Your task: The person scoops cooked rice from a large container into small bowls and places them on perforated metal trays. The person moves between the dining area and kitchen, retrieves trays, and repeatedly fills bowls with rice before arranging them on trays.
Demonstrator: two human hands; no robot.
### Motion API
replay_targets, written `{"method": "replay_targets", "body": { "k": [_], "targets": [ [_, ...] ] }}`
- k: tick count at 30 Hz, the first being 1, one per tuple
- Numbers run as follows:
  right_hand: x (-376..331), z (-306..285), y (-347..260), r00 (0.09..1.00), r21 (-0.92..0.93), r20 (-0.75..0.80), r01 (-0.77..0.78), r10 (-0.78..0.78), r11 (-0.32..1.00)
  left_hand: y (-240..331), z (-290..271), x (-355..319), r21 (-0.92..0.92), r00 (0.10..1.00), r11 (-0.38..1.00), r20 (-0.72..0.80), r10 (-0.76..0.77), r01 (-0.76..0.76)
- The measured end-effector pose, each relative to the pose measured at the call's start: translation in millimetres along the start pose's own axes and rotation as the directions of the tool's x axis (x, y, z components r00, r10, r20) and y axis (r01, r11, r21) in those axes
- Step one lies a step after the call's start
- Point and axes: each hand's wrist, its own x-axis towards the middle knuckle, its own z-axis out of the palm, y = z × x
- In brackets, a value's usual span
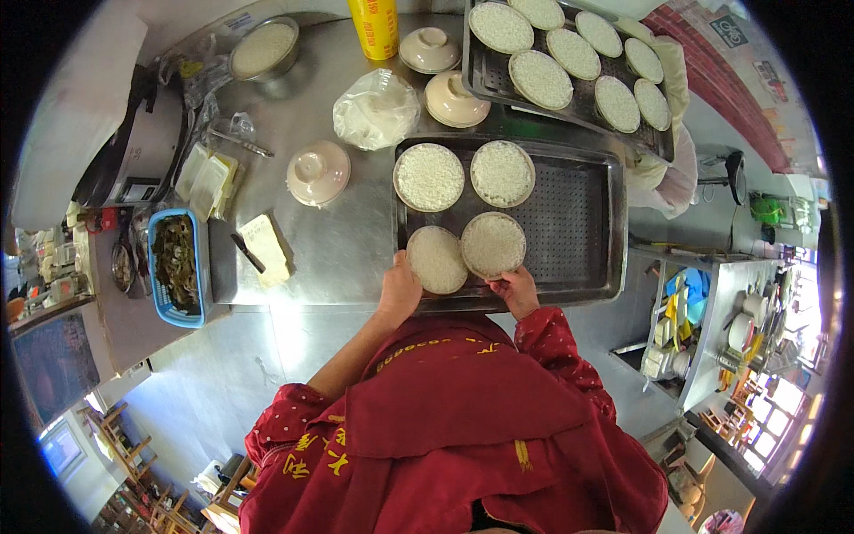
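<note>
Four round bowls filled to the rim with white grains that look like rice sit in the left part of a black perforated tray (569,298). My left hand (400,289) closes at the outer edge of the near left bowl of rice (437,259), beside the tray's wall; its fingertips are partly hidden. My right hand (518,290) grips the near rim of the near right bowl of rice (494,245), which touches or slightly overlaps the left one. Behind them are the far left bowl (429,178) and the far right bowl (502,173).
A second tray (578,102) with several filled bowls stands behind. Upturned pink bowls (318,173), a plastic bag (376,109), a yellow cylinder (374,31) and a metal basin of white grains (264,49) stand around. At left lie a knife (248,253) and a blue basket (203,298) of leaves.
</note>
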Motion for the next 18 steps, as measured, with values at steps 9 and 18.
{"method": "replay_targets", "body": {
  "k": [9,18],
  "targets": [
    [-0.6,18.9,33.7,0.986,0.219,-0.085,0.158,-0.143,0.963,-22.6,-26.9,9.8,0.279,0.956,0.957,0.292,-0.005,-0.080],
    [-32.9,90.9,-1.9,0.886,-0.929,-0.166,0.007,-0.433,0.369,-95.3,-103.9,66.8,-0.087,0.952,0.996,-0.306,-0.021,-0.006]
  ]
}}
